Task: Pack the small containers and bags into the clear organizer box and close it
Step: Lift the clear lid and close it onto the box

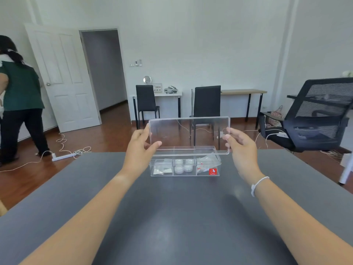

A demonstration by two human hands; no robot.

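Two hands' grips pinch one clear lid point(189, 133) above the three-compartment organizer box point(185, 167) with four white containers point(183, 166).

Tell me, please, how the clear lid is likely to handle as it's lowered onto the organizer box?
The clear lid looks thin and flat, so probably light and fairly stiff. Its smooth glossy plastic may be slippery; the left hand and right hand pinch only its ends. It likely needs aligning with the organizer box rim.

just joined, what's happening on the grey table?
A person holds a clear rectangular plastic lid upright by its two ends, left hand and right hand, above a clear three-compartment organizer box on the grey table. Small white round containers fill the middle compartment, small bags the outer two. The box is still open.
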